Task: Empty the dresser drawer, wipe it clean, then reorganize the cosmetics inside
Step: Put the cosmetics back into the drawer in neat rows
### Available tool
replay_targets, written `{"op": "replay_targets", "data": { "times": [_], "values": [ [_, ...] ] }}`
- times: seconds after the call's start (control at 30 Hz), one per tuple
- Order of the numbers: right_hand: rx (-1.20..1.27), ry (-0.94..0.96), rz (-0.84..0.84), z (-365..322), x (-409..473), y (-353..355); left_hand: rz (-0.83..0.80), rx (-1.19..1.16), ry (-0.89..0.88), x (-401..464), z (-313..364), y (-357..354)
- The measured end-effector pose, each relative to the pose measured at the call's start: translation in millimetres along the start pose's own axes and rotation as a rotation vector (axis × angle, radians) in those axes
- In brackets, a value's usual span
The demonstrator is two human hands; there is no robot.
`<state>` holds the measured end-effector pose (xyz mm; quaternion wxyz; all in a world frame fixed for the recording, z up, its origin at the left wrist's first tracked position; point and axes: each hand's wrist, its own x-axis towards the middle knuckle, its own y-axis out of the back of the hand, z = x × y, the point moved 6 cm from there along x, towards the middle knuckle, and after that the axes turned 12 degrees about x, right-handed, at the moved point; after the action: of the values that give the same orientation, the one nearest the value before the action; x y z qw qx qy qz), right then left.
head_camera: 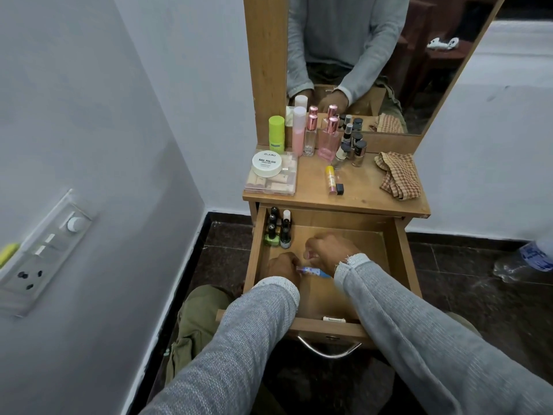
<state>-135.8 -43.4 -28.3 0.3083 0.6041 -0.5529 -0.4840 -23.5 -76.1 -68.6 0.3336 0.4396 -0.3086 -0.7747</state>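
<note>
A wall switch panel (45,253) is showing at the far left, with a yellow-green object on it cut off by the frame edge. Just right of it, the person's knees in olive trousers are sitting mostly hidden under the grey sleeves.

The wooden drawer (401,259) is standing pulled out. In its back left corner, a cluster of nail polish bottles (278,232) is standing upright, packed together; the rear ones are partly hiding under the dresser top (374,193). The left hand (282,266) is reaching into the drawer, its fingers curling around the end of a slim blue-and-white patterned tube (314,271) lying across the drawer floor; what the tube is cannot be made out. The right hand (330,250) is curling beside it, pinching something small and pinkish that is too hidden to identify, and its wrist is covering the tube's other end. A small pale object is lying at the drawer's front wall, half hidden.

On the dresser top, a clear box (272,182) of beige tubes is carrying a white nail polish remover tub (267,164). Behind it, a lime green bottle (276,130), a pink-filled bottle (299,130) and pink-capped perfume bottles (327,139) are standing, then small dark-capped bottles (353,146). A yellow tube (330,178) is lying flat, and a checked cloth (399,175) is lying crumpled at the right. At the far right a plastic bottle (529,259) is being cut off by the edge.
</note>
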Motion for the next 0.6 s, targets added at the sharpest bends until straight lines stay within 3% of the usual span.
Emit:
{"op": "replay_targets", "data": {
  "times": [0.13, 0.47, 0.53, 0.6],
  "values": [
    [0.171, -0.089, -0.088, 8.4, 17.5, -16.1, -0.002, 0.001, 0.015, -0.5, -0.1, 0.1],
    [0.300, -0.109, -0.073, 27.5, 15.1, -18.6, 0.051, 0.033, 0.041, 3.5, -1.3, -3.7],
    [0.310, -0.107, -0.005, 29.4, 10.6, -7.7, 0.062, 0.040, 0.039, 2.1, -0.5, -3.0],
    [0.283, -0.057, 0.194, 26.0, 3.0, 16.1, 0.055, 0.043, 0.034, 1.1, 0.1, -2.5]
  ]
}}
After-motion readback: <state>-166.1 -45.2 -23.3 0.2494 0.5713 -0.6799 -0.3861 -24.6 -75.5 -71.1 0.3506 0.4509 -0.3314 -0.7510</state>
